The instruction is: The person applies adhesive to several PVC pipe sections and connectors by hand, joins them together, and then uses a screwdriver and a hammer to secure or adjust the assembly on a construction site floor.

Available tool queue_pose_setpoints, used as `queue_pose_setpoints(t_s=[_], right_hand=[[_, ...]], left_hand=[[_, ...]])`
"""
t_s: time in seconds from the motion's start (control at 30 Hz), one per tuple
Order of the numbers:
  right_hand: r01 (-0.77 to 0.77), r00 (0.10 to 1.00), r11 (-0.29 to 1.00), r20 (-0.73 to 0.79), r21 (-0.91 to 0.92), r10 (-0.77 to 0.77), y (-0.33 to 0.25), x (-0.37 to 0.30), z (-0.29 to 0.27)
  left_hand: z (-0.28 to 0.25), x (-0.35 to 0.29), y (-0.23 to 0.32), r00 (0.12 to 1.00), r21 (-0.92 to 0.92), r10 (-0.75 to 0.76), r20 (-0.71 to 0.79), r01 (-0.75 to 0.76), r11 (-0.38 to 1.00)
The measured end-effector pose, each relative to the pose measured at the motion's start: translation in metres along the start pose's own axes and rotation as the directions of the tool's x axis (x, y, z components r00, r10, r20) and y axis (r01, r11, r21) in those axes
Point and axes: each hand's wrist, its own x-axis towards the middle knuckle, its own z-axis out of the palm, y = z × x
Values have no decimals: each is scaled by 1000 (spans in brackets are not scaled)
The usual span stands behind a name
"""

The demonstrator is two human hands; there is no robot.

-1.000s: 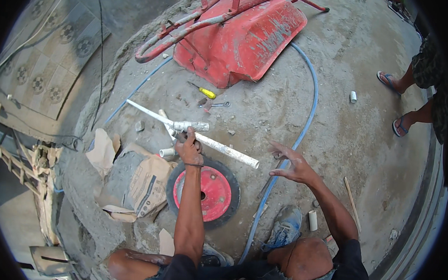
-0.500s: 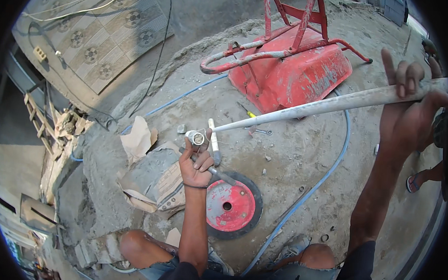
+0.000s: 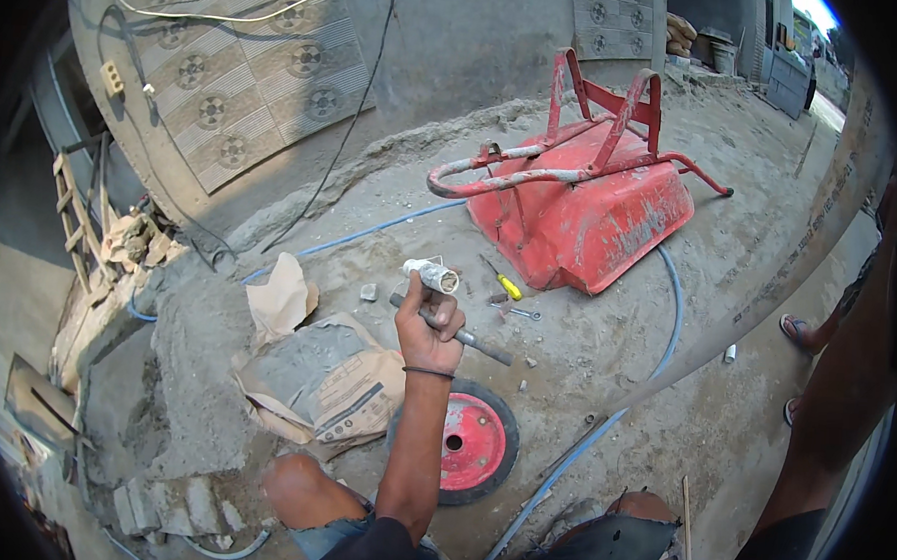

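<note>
My left hand (image 3: 429, 334) is raised over the ground at mid-picture, its fingers closed round a dark grey metal rod (image 3: 483, 346). At its fingertips sits a short white pipe fitting (image 3: 429, 273) whose open end shows something pale inside. My right forearm (image 3: 827, 437) rises along the right side. Its hand is lost in the dark rim, so its fingers do not show. A long grey-white plastic pipe (image 3: 768, 304) slants from low centre-right to the upper right, close beside that forearm. Whether my right hand touches it cannot be seen.
An overturned red wheelbarrow (image 3: 581, 226) lies ahead, its loose wheel (image 3: 471, 443) near my knees. Left of it are an opened paper sack (image 3: 349, 381) of grey powder and torn paper (image 3: 283, 293). A yellow-handled screwdriver (image 3: 509, 287), a wrench (image 3: 523, 312) and a blue hose (image 3: 581, 456) lie around. Another person's leg (image 3: 816, 334) stands at right.
The pipe's near tip has swung away from the fitting, down and to the right. My right hand has left the picture at the right. The fitting has turned in my left hand, and the view has tilted up.
</note>
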Motion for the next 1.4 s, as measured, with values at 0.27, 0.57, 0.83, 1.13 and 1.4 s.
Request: queue_pose_setpoints(t_s=[0.27, 0.57, 0.83, 1.13, 1.4], right_hand=[[-118, 886, 954, 404, -277, 227, -27, 3, 66], [-175, 707, 799, 492, -575, 509, 42, -135, 86], [-125, 714, 760, 474, -638, 515, 36, -142, 86], [-87, 634, 693, 497, -715, 592, 29, -136, 90], [-511, 503, 732, 533, -451, 680, 59, -145, 86]], left_hand=[[18, -15, 37, 979, 229, 203, 29, -204, 952], [-1, -25, 15, 997, 207, 72, -5, -70, 976], [5, -39, 8, 994, 320, 104, 36, -110, 941], [-8, -38, 1, 992, 290, 104, 64, -118, 950], [-25, -32, -13, 988, 230, 94, 122, -120, 966]])
